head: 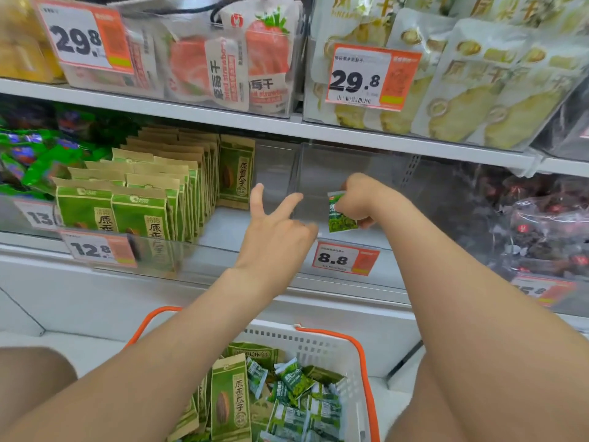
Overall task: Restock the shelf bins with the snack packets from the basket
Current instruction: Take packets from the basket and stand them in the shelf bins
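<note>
My right hand (358, 199) grips a small green snack packet (340, 215) inside the clear bin (344, 173) above the 8.8 price tag; I see no other packet in that bin. My left hand (274, 224) hovers just left of it over the bin's front wall, two fingers stretched out and holding nothing. Below, a white basket (322, 342) with orange handles holds several small green packets (296, 397) and a few tall green-and-tan seed bags (231, 400).
The bin on the left is packed with rows of green-and-tan seed bags (140, 199), one leaning at the back. Dark wrapped snacks (548, 224) fill the bin on the right. The upper shelf (287, 122) carries strawberry and pineapple pouches close above my hands.
</note>
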Demonstrator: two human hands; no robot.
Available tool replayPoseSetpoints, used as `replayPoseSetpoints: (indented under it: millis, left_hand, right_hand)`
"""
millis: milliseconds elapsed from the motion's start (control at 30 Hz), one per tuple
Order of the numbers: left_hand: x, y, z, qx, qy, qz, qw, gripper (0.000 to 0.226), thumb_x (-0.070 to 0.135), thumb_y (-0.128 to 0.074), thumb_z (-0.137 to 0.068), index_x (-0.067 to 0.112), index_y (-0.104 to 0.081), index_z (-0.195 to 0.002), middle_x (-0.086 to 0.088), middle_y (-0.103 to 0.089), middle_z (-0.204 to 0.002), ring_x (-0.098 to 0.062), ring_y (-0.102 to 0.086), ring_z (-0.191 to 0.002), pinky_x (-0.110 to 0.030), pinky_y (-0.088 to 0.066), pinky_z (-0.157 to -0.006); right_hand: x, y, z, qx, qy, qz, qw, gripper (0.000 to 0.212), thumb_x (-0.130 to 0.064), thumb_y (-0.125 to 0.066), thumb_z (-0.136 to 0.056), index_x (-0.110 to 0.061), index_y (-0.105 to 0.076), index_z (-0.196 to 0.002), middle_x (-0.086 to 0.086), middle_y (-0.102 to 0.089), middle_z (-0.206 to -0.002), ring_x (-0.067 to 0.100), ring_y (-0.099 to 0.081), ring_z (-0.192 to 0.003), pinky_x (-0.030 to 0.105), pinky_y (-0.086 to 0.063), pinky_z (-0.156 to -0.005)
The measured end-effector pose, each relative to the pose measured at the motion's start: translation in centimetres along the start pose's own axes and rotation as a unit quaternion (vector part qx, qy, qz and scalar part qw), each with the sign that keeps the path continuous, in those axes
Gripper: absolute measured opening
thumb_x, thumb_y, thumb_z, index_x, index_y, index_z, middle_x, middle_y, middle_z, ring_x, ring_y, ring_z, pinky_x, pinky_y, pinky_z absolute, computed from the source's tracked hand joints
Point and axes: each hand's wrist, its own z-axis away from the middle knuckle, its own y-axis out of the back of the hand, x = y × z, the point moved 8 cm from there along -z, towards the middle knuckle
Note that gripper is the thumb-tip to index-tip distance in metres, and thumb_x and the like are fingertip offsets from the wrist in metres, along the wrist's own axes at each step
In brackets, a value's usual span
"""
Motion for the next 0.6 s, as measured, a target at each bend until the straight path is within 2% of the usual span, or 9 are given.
replayPoseSetpoints:
  millis: [100,167,233,367,500,600]
  left_hand:
    - [-0.5,0.4,-0.3,0.024,0.004,0.031,0.999,0.051,-0.005,-0.066,-0.077,0.030,-0.065,-0.113,0.010,-0.073,-0.100,-0.021,-0.010,-0.159,-0.071,0.005,-0.116]
    - [-0.6,0.7,-0.3,0.040,0.006,0.047,0.998,0.053,-0.006,-0.067,-0.075,0.033,-0.065,-0.111,0.012,-0.074,-0.097,-0.019,-0.011,-0.158,-0.069,0.008,-0.114]
    - [-0.4,1.1,0.2,0.042,0.002,0.044,0.998,0.054,-0.004,-0.069,-0.074,0.035,-0.065,-0.111,0.014,-0.074,-0.097,-0.018,-0.011,-0.158,-0.068,0.009,-0.112]
    - [0.5,0.7,1.8,0.003,-0.013,0.028,1.000,0.048,0.001,-0.072,-0.076,0.036,-0.068,-0.109,0.012,-0.075,-0.097,-0.018,-0.009,-0.159,-0.069,0.011,-0.110]
    - [1.3,0.2,3.4,-0.010,-0.045,0.030,0.998,0.034,0.006,-0.065,-0.082,0.032,-0.070,-0.104,0.010,-0.074,-0.090,-0.019,-0.011,-0.160,-0.069,0.015,-0.110]
    - [1.3,0.8,3.9,-0.011,-0.065,0.043,0.997,0.023,0.015,-0.058,-0.085,0.030,-0.071,-0.097,0.011,-0.072,-0.086,-0.019,-0.020,-0.157,-0.068,0.012,-0.113]
  right_hand:
    - [0.3,0.6,-0.7,0.040,0.018,0.011,0.999,0.031,-0.018,-0.055,-0.100,-0.003,-0.056,-0.127,0.021,-0.061,-0.122,0.034,-0.066,-0.092,0.043,-0.060,-0.080]
    - [0.6,1.3,-1.0,0.068,0.032,0.014,0.997,0.031,-0.020,-0.054,-0.101,-0.004,-0.055,-0.128,0.021,-0.059,-0.128,0.032,-0.056,-0.095,0.036,-0.048,-0.078]
    - [1.0,1.5,-1.2,0.079,0.037,0.000,0.996,0.036,-0.018,-0.052,-0.100,-0.004,-0.052,-0.133,0.022,-0.057,-0.131,0.032,-0.052,-0.098,0.035,-0.044,-0.080]
    - [1.6,0.6,-1.2,0.067,0.049,-0.001,0.997,0.036,-0.024,-0.058,-0.101,-0.004,-0.051,-0.130,0.021,-0.057,-0.131,0.033,-0.055,-0.101,0.035,-0.045,-0.079]
    - [1.3,-0.6,-1.5,0.050,0.063,-0.022,0.997,0.036,-0.038,-0.067,-0.098,-0.006,-0.058,-0.112,0.018,-0.063,-0.117,0.031,-0.060,-0.093,0.031,-0.042,-0.067]
    - [0.4,-1.4,-1.8,0.041,0.078,-0.042,0.995,0.045,-0.039,-0.070,-0.096,-0.008,-0.061,-0.126,0.015,-0.064,-0.123,0.032,-0.062,-0.106,0.030,-0.041,-0.075]
